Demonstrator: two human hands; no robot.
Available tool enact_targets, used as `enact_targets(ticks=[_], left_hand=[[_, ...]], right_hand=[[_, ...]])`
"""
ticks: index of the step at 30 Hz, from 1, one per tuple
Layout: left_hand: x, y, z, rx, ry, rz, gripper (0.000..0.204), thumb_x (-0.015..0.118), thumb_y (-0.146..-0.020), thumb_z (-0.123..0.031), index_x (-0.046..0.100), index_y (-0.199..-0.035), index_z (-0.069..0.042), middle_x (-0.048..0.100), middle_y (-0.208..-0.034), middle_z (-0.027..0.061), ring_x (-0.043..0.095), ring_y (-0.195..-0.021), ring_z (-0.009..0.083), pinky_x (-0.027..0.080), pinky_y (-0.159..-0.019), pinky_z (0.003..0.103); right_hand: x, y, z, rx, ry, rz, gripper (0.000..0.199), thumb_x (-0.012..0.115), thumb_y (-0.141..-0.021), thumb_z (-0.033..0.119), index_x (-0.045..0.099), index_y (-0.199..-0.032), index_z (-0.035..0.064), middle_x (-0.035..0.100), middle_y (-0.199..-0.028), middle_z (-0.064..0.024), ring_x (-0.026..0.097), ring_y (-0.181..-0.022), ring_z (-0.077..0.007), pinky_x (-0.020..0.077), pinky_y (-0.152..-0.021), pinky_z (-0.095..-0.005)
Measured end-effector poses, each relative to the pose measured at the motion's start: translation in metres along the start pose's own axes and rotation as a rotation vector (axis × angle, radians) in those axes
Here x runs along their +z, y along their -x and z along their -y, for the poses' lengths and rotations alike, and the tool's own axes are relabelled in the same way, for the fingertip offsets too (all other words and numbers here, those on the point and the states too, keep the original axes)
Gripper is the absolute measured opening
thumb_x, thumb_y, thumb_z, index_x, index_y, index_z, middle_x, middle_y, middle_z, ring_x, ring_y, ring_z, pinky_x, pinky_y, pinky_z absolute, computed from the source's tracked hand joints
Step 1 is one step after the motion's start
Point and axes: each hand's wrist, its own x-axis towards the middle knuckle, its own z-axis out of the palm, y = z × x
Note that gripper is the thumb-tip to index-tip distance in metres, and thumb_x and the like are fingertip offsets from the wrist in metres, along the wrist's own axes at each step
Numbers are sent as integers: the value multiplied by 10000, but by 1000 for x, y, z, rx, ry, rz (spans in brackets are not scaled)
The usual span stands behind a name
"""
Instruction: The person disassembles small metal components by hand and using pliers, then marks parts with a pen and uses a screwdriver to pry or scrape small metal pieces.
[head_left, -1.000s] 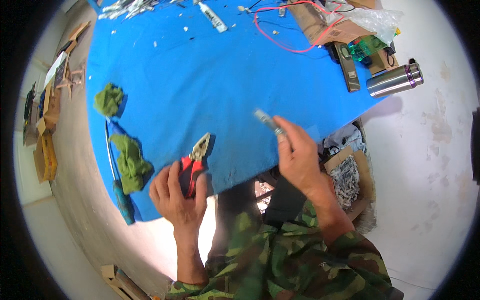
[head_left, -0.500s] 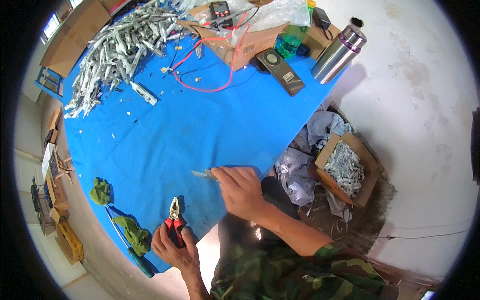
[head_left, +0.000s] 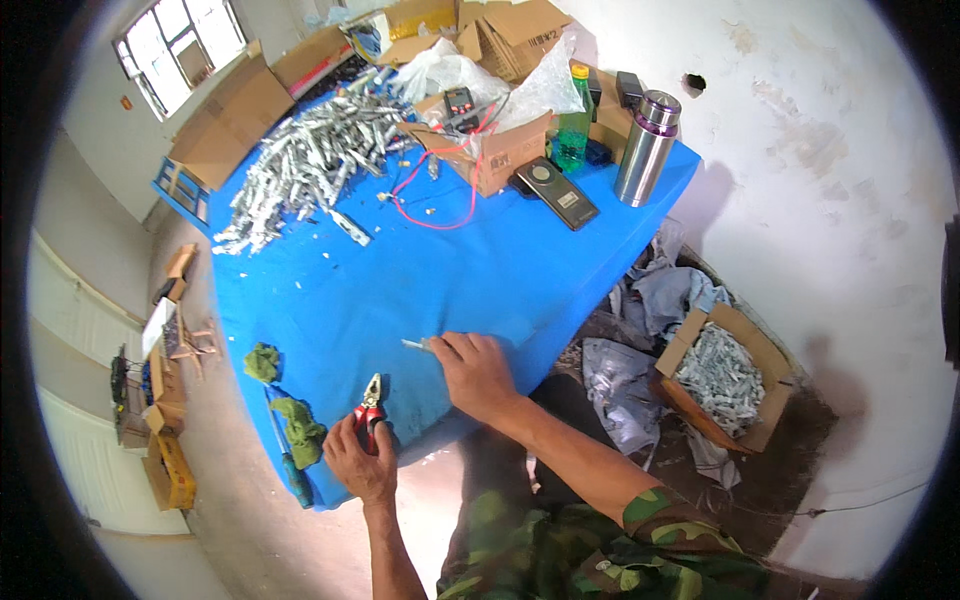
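My left hand (head_left: 362, 462) is closed round the red handles of a pair of combination pliers (head_left: 371, 396) at the table's near edge. The jaws point away from me, with nothing visible between them. To the right, my right hand (head_left: 474, 374) is low over the blue cloth, fingers pinched on a small thin pale strip (head_left: 413, 345). Its held end is hidden by the fingers, and its exact kind is too small to tell. Left of the pliers lie a crumpled green rag (head_left: 299, 430), another green rag (head_left: 262, 361) and a screwdriver (head_left: 295, 478) with a teal handle.
On the blue tablecloth (head_left: 400, 280), a heap of silvery wrapped pieces (head_left: 310, 170) spreads at the far left. A cardboard box (head_left: 512, 155) with a meter (head_left: 459, 102), a dark flat device (head_left: 556, 196), a green bottle (head_left: 571, 125) and a steel flask (head_left: 648, 150) stand behind. A filled carton (head_left: 760, 400) sits below right.
The view has tilted upward, bringing a window and more boxes into sight. Both hands keep their holds, the left on the pliers and the right on the strip.
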Motion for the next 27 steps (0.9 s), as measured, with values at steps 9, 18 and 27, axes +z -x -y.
enact_targets(ticks=[9,18,27], left_hand=[[-6,-2,-4,15,-1,-77,391,754,-880,-300,686,-1163,-39,669,-1167,154,610,-1108,362,464,-960,492],[-10,1,-4,34,13,-104,376,747,-892,-321,699,-1149,-52,676,-1143,128,616,-1096,348,469,-950,478],[-9,5,2,24,-8,-124,402,753,-877,-369,695,-1180,-111,672,-1146,117,617,-1076,334,470,-916,472]], right_hand=[[-5,0,8,-25,1,53,374,601,-874,70,689,-1237,54,631,-1125,-123,595,-1062,-320,456,-912,-469],[-27,-9,20,57,94,125,337,603,-896,111,666,-1225,72,654,-1158,-133,611,-1148,-326,474,-932,-487],[-103,0,67,23,-141,64,301,669,-937,219,710,-1181,48,692,-1187,-132,646,-1106,-362,527,-935,-492]])
